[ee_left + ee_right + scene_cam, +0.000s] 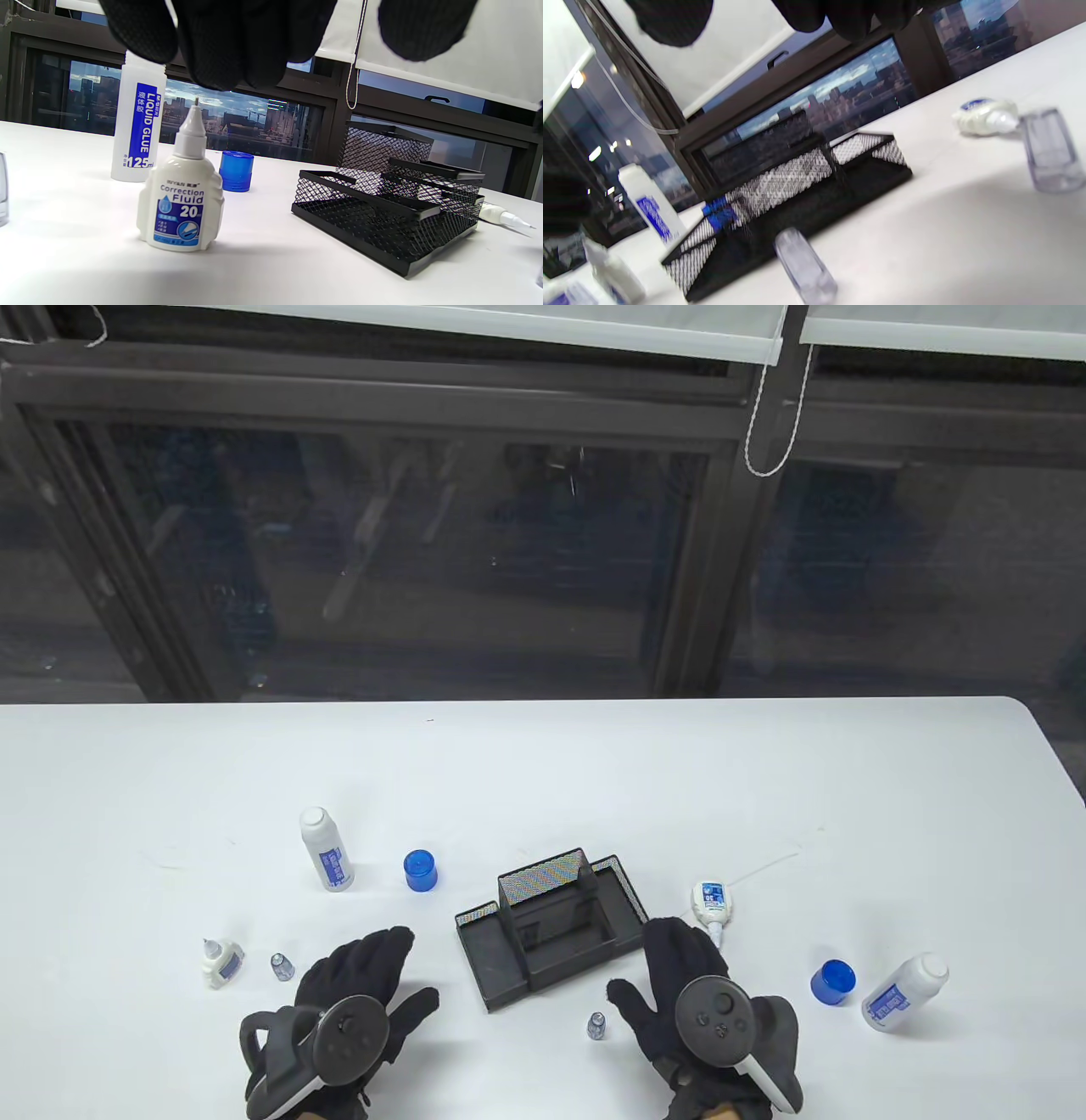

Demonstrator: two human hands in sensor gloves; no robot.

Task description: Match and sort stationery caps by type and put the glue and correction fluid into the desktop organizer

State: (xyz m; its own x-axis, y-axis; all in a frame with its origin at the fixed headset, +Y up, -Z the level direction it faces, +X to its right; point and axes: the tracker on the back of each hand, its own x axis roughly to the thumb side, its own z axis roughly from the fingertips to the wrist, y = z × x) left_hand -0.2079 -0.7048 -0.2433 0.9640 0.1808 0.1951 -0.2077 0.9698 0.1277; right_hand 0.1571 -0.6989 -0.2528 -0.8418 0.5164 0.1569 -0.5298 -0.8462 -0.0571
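Glue bottles: we see one upright (pixel 327 850) left of the mesh organizer (pixel 551 925), a blue cap (pixel 422 870) between them; another on its side (pixel 904 991) far right beside a second blue cap (pixel 832 982). Correction fluid: one upright (pixel 222 962) at left, one lying (pixel 709 904) right of the organizer. Two clear caps (pixel 282 965) (pixel 596 1027) stand nearby. Our left hand (pixel 356 997) and right hand (pixel 691 997) rest flat, fingers straight, holding nothing.

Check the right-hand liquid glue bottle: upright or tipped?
Tipped. The right liquid glue bottle lies on its side on the table, uncapped, beside a blue cap.
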